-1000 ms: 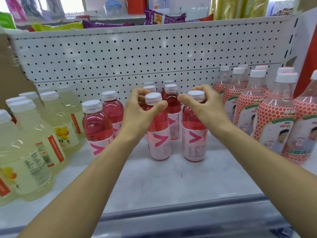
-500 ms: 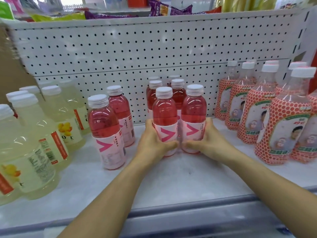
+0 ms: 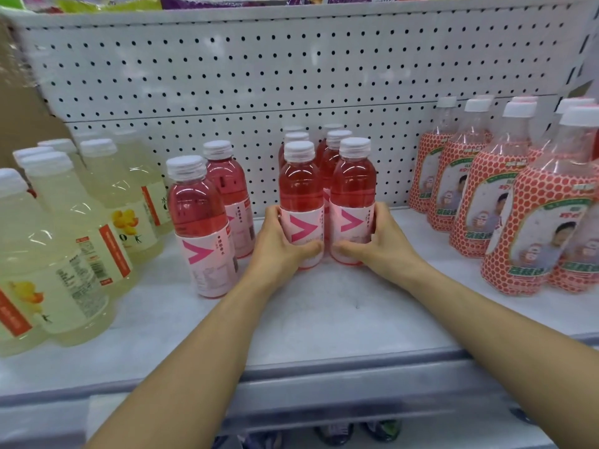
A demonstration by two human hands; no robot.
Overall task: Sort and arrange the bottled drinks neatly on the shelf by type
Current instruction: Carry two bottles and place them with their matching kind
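Note:
Several pink drink bottles with white caps stand in two tight rows at the middle of the shelf (image 3: 324, 312). My left hand (image 3: 278, 244) wraps the base of the front left pink bottle (image 3: 299, 196). My right hand (image 3: 382, 241) wraps the base of the front right pink bottle (image 3: 353, 192). The two front bottles touch side by side. Two more pink bottles (image 3: 201, 222) stand apart to the left, one behind the other.
Pale yellow drink bottles (image 3: 81, 228) crowd the shelf's left side. Red-dotted labelled bottles (image 3: 531, 222) fill the right side. A white pegboard (image 3: 259, 76) backs the shelf. A grey rail (image 3: 324, 367) runs along the front edge. Bare shelf lies before the pink rows.
My hands dropped from the caps of the two front pink bottles to their bases and pressed them together against the rows behind.

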